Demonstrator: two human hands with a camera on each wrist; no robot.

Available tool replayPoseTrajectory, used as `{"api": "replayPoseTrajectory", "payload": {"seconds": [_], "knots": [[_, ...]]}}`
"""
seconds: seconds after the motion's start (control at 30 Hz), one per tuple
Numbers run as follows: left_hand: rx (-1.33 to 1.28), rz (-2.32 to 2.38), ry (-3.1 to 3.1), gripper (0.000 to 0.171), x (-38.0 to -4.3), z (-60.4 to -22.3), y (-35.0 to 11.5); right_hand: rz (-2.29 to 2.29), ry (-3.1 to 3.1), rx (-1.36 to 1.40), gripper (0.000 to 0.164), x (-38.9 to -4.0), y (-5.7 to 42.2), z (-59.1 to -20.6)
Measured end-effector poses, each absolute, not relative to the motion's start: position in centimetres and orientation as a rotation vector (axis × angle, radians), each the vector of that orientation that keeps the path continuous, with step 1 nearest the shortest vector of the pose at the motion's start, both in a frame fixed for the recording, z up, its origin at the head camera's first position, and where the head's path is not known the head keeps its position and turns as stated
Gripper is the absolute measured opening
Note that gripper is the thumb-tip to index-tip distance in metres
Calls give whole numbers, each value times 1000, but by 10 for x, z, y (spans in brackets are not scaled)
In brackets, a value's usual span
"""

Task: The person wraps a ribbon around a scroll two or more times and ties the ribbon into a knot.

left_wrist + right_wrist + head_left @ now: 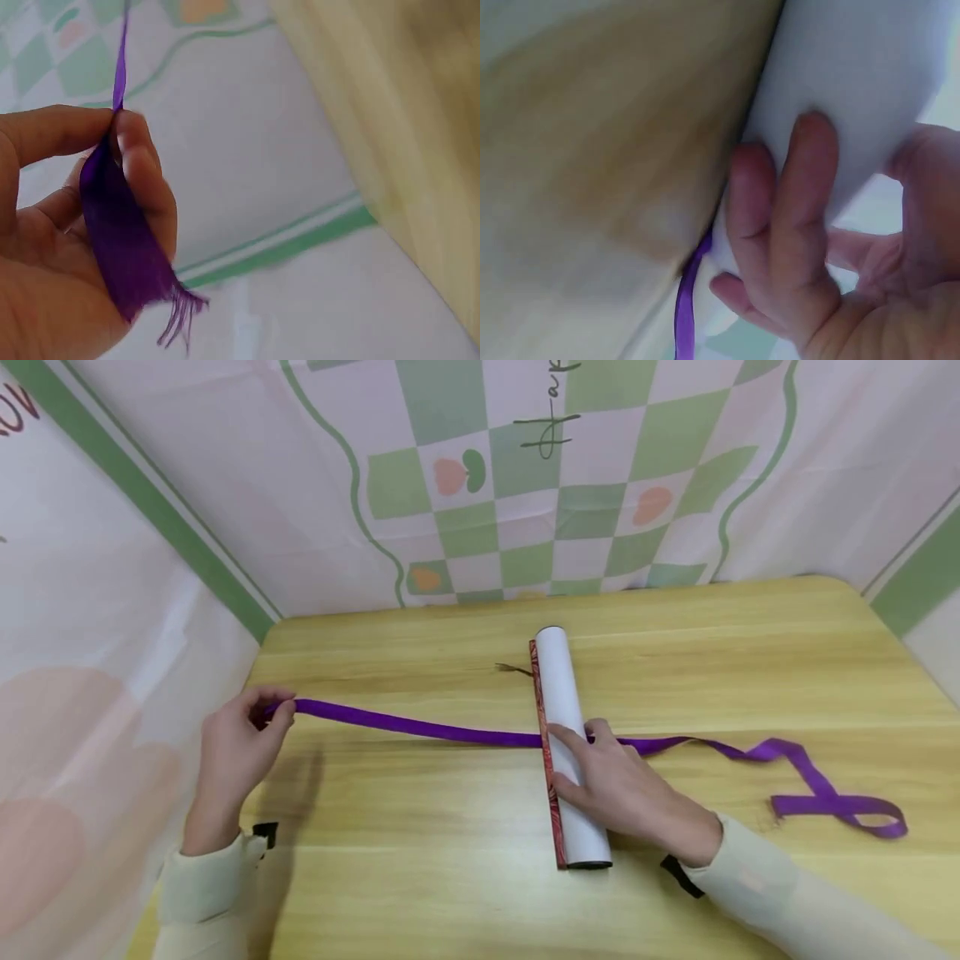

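Note:
A long purple ribbon [420, 727] stretches from my left hand [243, 739] across the table and under a white rolled scroll [558, 677]. Thumb and fingers of that hand pinch it near one end; in the left wrist view the frayed ribbon end [131, 247] hangs down over the palm. The scroll lies lengthwise away from me, with a red patterned strip [557, 827] along its left side. My right hand [618, 781] grips the scroll around its middle. In the right wrist view its fingers [802, 202] curve over the white surface, and the ribbon [685, 315] comes out from beneath.
To the right, the ribbon's loose part twists and ends in a loop [888, 818] on the wooden table [420, 860]. A thin dark cord [513, 669] sticks out left of the scroll. A printed cloth [525, 527] hangs behind the table and along its left side.

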State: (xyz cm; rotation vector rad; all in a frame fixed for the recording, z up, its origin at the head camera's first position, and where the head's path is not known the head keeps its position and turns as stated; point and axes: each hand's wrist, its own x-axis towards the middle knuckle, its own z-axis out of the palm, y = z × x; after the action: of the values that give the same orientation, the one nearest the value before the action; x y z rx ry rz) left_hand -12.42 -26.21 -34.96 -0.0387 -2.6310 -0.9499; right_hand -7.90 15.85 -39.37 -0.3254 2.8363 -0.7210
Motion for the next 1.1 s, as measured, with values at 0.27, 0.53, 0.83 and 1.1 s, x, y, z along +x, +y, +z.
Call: {"api": "replayPoseTrajectory", "payload": {"seconds": [0.27,0.53,0.83,1.1], "knots": [[-317,-1624,-2538,21,-121,-310,-219,-441,2956,-356,69,-90,208,-383],[-645,-1917,-2525,19,-125,-273,-148,-202,2966,-374,65,-88,275,-393],[-954,-2115,-2450,12,-156,-251,-53,-158,2972,-314,72,-71,313,-397],[-924,-2276,-2366,14,-177,-232,2,-163,2960,-276,71,-64,324,-396]]}}
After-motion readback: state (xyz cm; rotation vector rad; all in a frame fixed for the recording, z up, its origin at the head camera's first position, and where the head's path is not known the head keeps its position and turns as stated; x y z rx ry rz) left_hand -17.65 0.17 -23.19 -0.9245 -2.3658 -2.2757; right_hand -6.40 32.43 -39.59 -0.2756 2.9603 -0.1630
